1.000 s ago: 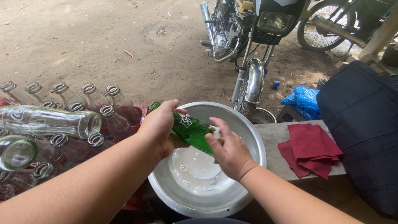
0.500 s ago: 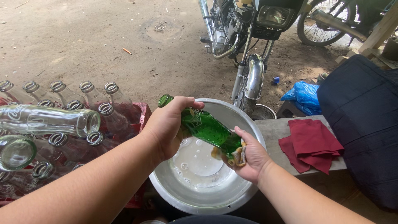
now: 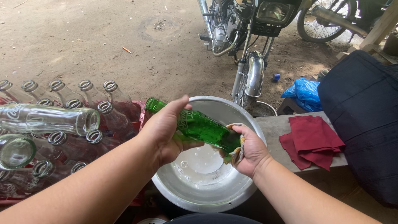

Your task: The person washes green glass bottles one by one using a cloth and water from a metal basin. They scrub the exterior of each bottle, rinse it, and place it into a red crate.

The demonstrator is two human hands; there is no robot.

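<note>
Green glass bottle (image 3: 198,127) is held near-horizontal over the metal basin (image 3: 232,195), mouth pointing up-left, base down-right, so any drips likely fall back into the shallow soapy water (image 3: 202,161). Left to right: at far left, a red crate (image 3: 137,124) carries rows of clear glass bottles (image 3: 89,114) standing upright, with one clear bottle (image 3: 45,119) lying on its side across their mouths (looks like a staging spot; whether those are washed or waiting, can't tell). Next, left hand (image 3: 166,132) wraps the green bottle at neck and shoulder, fingers (image 3: 186,146) curled under and thumb over the top, closed firmly on the glass; that reads as the anchor grip. Right hand (image 3: 251,151) cups the bottle's base through a small pale rag (image 3: 236,154), fingers closed around cloth and glass together, so the rag sits between palm and bottle where it can rub. Bottle itself: translucent mid-green, dimpled texture on the body, wet sheen, no cap, pale print near the shoulder partly under the thumb. Basin sits low, just beside the grey table (image 3: 277,132) edge. On the table, a folded red cloth (image 3: 313,141) lies dry, apart from the basin. Behind, a parked motorcycle (image 3: 244,37) on dirt ground (image 3: 103,37), a blue plastic bag (image 3: 304,93), and a dark bag (image 3: 365,120) at far right.
</note>
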